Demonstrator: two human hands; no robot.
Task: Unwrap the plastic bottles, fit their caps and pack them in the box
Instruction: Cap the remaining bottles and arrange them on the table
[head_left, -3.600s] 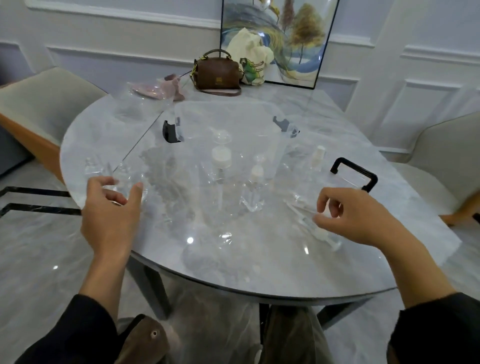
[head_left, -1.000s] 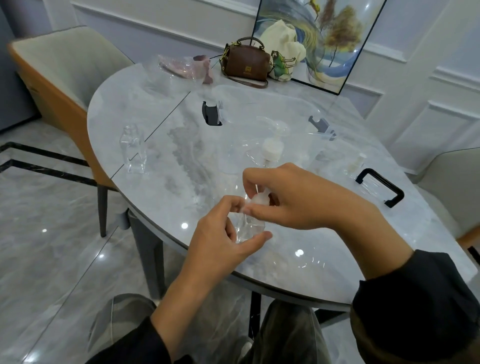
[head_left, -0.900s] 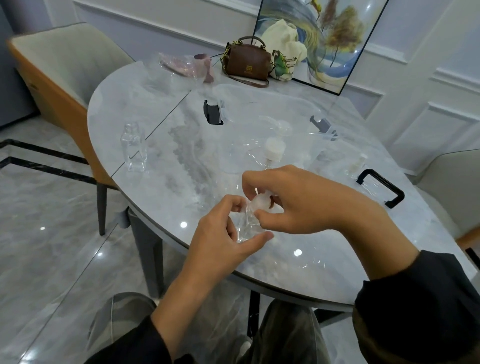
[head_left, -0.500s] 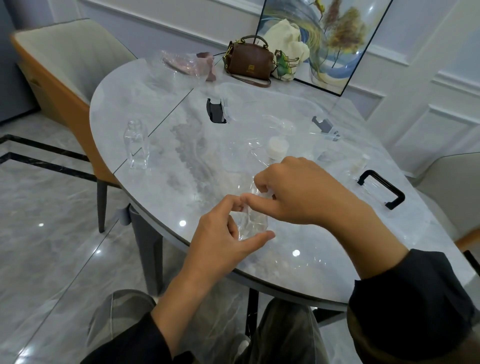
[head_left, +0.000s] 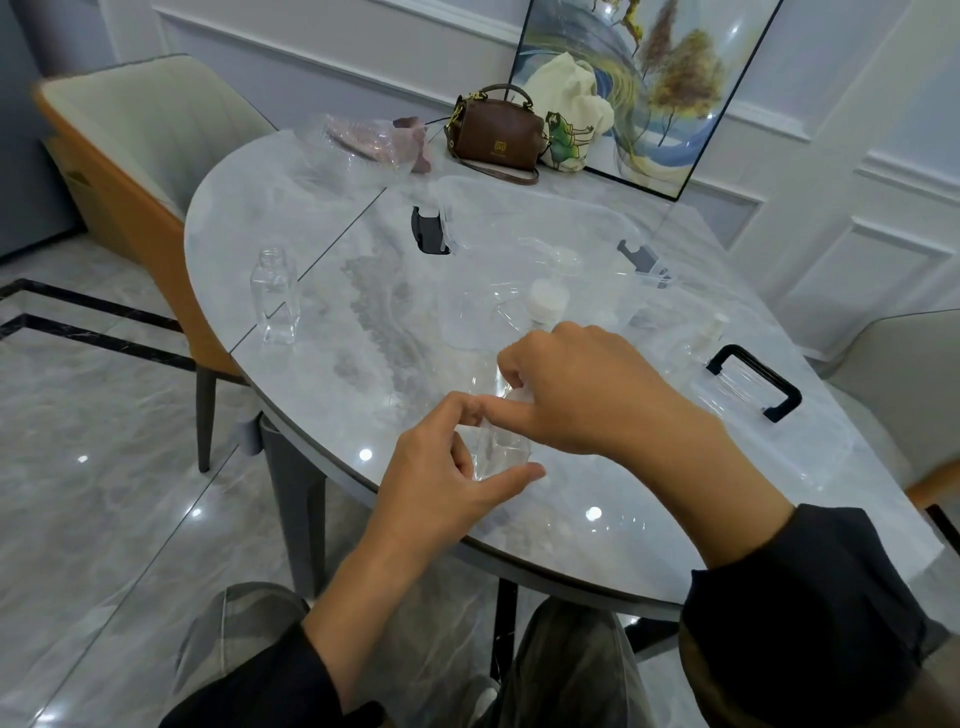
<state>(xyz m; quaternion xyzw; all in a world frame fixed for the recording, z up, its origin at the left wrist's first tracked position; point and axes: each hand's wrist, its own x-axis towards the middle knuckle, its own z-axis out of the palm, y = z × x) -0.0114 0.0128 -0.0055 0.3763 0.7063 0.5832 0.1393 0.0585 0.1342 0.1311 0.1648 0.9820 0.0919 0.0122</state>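
From the head view it looks like early going. The left hand (head_left: 441, 470) has its grip wrapped round the body of one small clear bottle (head_left: 501, 451) just in front of the clear box (head_left: 597, 210), and the right hand (head_left: 587, 395) has its grip pinching the cap (head_left: 520, 396) at the neck, so fitting seems under way. One uncapped bottle (head_left: 274, 296) stands on the desk (head_left: 363, 364) well left of the box, and one white pump top (head_left: 548, 302) sits at the box — other clear pieces cannot be counted.

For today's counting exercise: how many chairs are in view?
2: the left chair beside the table, the right chair partly cut off at the frame edge. More may be hidden.
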